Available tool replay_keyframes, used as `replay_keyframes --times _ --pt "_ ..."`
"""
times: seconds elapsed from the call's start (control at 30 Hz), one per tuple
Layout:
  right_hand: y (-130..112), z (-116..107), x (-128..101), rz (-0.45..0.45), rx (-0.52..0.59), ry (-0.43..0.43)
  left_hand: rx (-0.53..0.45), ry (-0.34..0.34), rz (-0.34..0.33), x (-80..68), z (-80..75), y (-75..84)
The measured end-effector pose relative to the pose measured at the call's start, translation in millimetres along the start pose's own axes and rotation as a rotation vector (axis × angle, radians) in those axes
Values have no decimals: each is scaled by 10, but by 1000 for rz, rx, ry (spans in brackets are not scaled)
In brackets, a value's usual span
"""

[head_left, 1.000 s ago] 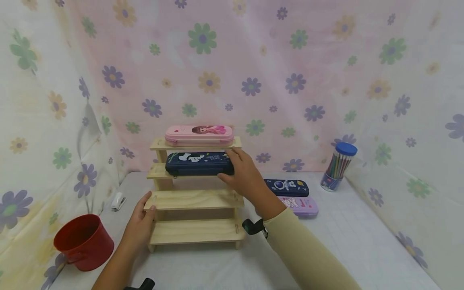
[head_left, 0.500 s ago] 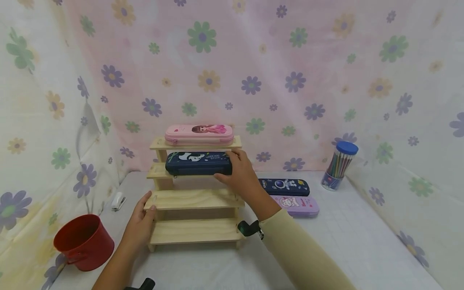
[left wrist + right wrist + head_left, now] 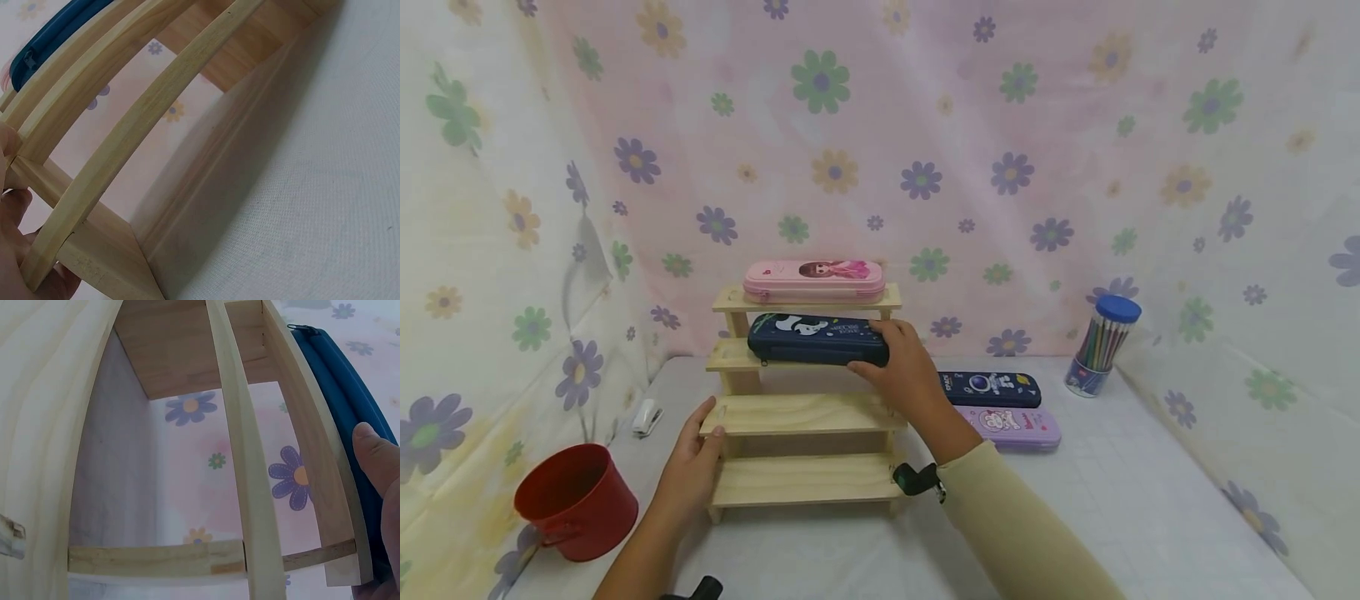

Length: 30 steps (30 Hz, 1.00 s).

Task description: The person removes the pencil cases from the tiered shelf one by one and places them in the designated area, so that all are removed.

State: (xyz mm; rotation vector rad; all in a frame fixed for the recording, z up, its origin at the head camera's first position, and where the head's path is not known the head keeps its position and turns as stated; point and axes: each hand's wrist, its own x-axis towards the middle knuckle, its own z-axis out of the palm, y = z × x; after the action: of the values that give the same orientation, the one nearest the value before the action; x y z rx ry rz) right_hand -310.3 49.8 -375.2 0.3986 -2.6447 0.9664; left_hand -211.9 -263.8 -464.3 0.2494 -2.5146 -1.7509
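A dark blue pencil case [image 3: 816, 340] with a panda print lies on the second-highest step of the wooden tiered rack [image 3: 805, 412]. My right hand [image 3: 904, 367] grips its right end, thumb on the front side and fingers over the top. That end sits slightly lower and nearer than the left one. In the right wrist view my thumb [image 3: 375, 456] presses along the case's side. My left hand [image 3: 696, 450] holds the left edge of the rack's third step, with the thumb on top. A pink pencil case [image 3: 814, 282] lies on the top step.
Right of the rack lie a navy astronaut pencil case [image 3: 992, 389] and a lilac pencil case [image 3: 1011, 428]. A blue-lidded tub of pencils [image 3: 1099, 346] stands farther right. At left are a red bucket [image 3: 577, 502] and a small white object [image 3: 646, 417].
The right end of the panda pencil case has swung slightly toward me and down with my right hand. My left hand stays on the rack.
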Motion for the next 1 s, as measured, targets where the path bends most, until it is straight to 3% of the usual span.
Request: replay_keyframes --times 0.4,1.0 --pt "92 -87 -161 -51 23 14 13 5 -38 -8 14 5" --pt "308 -273 -411 -73 103 19 -2 -12 -25 -5 7 19"
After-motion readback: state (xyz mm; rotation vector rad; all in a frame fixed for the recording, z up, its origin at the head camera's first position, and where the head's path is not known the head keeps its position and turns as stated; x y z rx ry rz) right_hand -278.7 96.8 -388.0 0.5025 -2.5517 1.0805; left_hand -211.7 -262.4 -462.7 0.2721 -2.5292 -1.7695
